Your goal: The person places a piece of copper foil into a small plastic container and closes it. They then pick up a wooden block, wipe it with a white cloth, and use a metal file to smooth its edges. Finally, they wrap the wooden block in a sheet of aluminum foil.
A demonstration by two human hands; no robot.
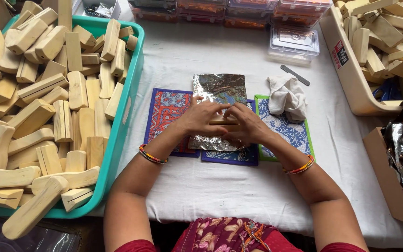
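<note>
White-clothed bench [239,186] seen from above, teal tray [131,93] of pale wooden blocks [47,116] at left, cream bin [346,79] of more blocks far right. At centre, left hand [201,119] and right hand [248,126] together, clamped on a small wooden piece [222,121] over a foil sheet [218,93] on patterned cloth mats [169,109]. Crumpled white cloth [288,95] just right; clear lidded boxes [294,44] far.

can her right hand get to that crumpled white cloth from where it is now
Probably yes. The right hand lies on the foil sheet, and the white cloth sits just beyond it on the blue patterned mat, with nothing between them.
</note>
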